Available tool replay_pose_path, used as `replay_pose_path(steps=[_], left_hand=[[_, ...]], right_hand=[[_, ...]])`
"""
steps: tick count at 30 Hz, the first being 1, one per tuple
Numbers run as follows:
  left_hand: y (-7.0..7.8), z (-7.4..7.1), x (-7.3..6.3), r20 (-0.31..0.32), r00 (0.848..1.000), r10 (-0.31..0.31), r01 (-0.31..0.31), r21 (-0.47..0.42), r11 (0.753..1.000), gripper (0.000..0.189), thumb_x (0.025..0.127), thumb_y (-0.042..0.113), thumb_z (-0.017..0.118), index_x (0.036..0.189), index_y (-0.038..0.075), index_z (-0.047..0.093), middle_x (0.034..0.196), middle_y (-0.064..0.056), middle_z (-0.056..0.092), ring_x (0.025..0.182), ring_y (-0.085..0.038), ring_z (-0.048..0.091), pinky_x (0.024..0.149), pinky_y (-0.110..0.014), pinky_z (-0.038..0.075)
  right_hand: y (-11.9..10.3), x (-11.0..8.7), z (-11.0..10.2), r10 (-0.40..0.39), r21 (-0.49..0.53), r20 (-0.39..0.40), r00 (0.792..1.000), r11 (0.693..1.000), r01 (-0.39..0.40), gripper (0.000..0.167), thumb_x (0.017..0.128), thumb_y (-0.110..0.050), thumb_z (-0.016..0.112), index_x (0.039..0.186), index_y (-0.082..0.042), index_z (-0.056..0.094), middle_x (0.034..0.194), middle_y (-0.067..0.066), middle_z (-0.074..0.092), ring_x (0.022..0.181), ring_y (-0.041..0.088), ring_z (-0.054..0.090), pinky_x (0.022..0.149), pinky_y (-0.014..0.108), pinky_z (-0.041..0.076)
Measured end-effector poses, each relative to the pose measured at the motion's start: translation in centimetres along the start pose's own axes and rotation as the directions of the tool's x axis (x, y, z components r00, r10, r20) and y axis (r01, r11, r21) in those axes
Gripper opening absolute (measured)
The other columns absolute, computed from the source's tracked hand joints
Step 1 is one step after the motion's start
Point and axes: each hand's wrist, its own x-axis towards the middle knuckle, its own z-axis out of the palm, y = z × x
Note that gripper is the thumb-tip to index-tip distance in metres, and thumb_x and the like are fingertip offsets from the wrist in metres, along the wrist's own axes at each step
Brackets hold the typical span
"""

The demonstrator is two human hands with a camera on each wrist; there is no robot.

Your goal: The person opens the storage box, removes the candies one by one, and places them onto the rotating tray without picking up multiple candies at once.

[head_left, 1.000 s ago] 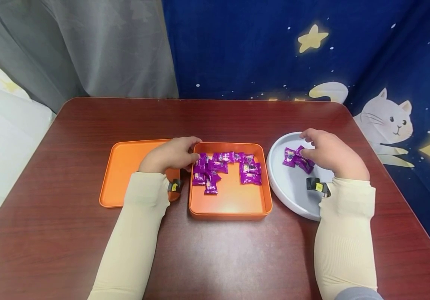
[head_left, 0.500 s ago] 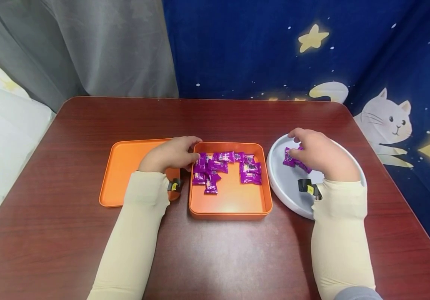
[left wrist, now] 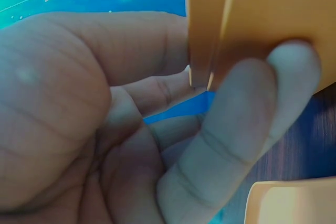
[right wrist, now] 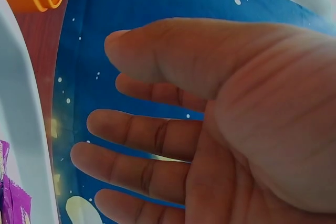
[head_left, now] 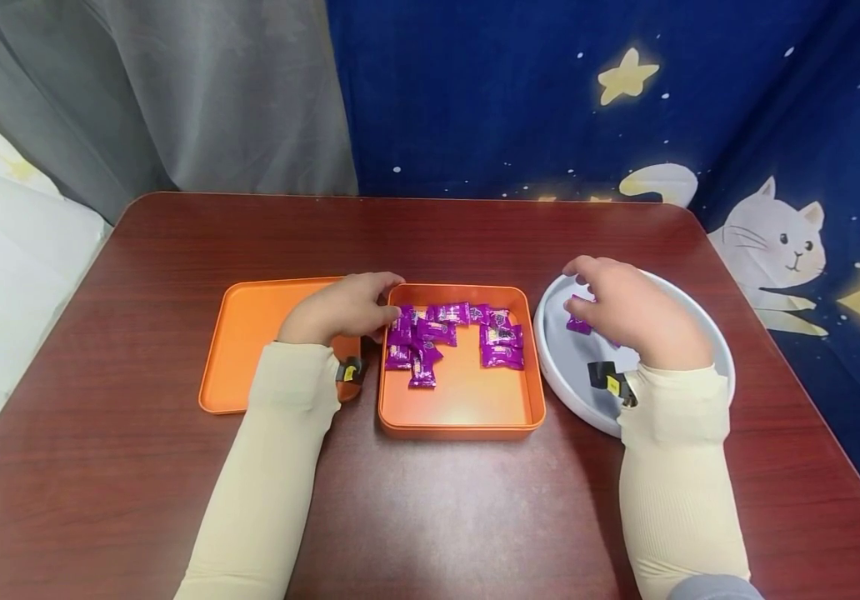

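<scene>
An orange box point(head_left: 467, 398) holds several purple-wrapped candies point(head_left: 436, 332). At its left wall is my left hand point(head_left: 343, 311), thumb over the rim and fingers outside. In the left wrist view the fingers point(left wrist: 226, 129) and thumb grip the box wall point(left wrist: 202, 30). My right hand point(head_left: 636, 317) hovers over a round white tray point(head_left: 722, 350), fingers spread and loosely bent. Nothing lies between its fingers point(right wrist: 142, 129) in the right wrist view. Purple candies point(head_left: 578, 315) in the tray are partly covered by the right hand in the head view.
An orange lid point(head_left: 238, 350) lies on the dark red table point(head_left: 475, 517), left of the box and partly under the left arm. Behind the table hang a grey curtain point(head_left: 235, 92) and a blue curtain point(head_left: 475, 92).
My right hand has shifted left over the tray, covering more of the candies there. The left hand has stayed at the box wall.
</scene>
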Motion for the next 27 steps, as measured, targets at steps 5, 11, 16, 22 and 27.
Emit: replay_pose_path(steps=[5, 11, 16, 22, 27], left_hand=[[0.0, 0.1, 0.1, -0.002, 1.0, -0.002, 0.002, -0.002, 1.0, 0.053, 0.101, 0.018, 0.057, 0.15, 0.01, 0.039, 0.116, -0.015, 0.056, 0.079, -0.022, 0.066, 0.076, -0.032, 0.058], [-0.1, 0.1, 0.2, -0.003, 1.0, 0.003, -0.003, -0.001, 1.0, 0.052, 0.101, 0.018, 0.056, 0.15, 0.009, 0.039, 0.116, -0.015, 0.057, 0.08, -0.022, 0.066, 0.075, -0.032, 0.058], [-0.1, 0.1, 0.1, -0.005, 1.0, 0.008, -0.008, 0.005, 1.0, 0.052, 0.101, 0.018, 0.056, 0.15, 0.009, 0.039, 0.118, -0.014, 0.057, 0.08, -0.022, 0.066, 0.077, -0.033, 0.058], [-0.2, 0.1, 0.2, -0.008, 1.0, 0.008, -0.008, 0.004, 1.0, 0.052, 0.101, 0.017, 0.056, 0.149, 0.009, 0.04, 0.119, -0.015, 0.056, 0.082, -0.022, 0.066, 0.077, -0.033, 0.058], [-0.3, 0.2, 0.2, -0.019, 1.0, 0.007, -0.007, 0.01, 1.0, 0.051, 0.101, 0.018, 0.057, 0.149, 0.009, 0.041, 0.122, -0.015, 0.055, 0.089, -0.024, 0.064, 0.078, -0.034, 0.058]], right_hand=[[-0.3, 0.1, 0.2, -0.007, 0.001, -0.009, 1.0, 1.0, 0.007, 0.048, 0.092, -0.015, 0.067, 0.136, -0.003, 0.052, 0.128, 0.026, 0.057, 0.11, 0.041, 0.058, 0.081, 0.053, 0.056], [-0.5, 0.1, 0.4, -0.038, -0.005, -0.024, 0.999, 0.999, 0.038, 0.046, 0.093, -0.013, 0.066, 0.135, -0.002, 0.053, 0.128, 0.024, 0.058, 0.116, 0.041, 0.055, 0.095, 0.059, 0.047], [-0.6, 0.1, 0.5, -0.03, -0.001, -0.02, 0.999, 1.0, 0.03, 0.046, 0.093, -0.015, 0.065, 0.136, -0.003, 0.053, 0.128, 0.024, 0.058, 0.117, 0.041, 0.055, 0.096, 0.06, 0.046], [-0.8, 0.3, 0.7, -0.01, -0.002, -0.005, 1.0, 1.0, 0.01, 0.049, 0.093, -0.018, 0.066, 0.137, -0.003, 0.051, 0.13, 0.024, 0.057, 0.116, 0.041, 0.055, 0.094, 0.059, 0.048], [-1.2, 0.4, 0.9, -0.012, -0.006, -0.004, 1.0, 1.0, 0.012, 0.049, 0.092, -0.018, 0.065, 0.137, -0.003, 0.052, 0.128, 0.023, 0.058, 0.104, 0.036, 0.062, 0.091, 0.057, 0.051]])
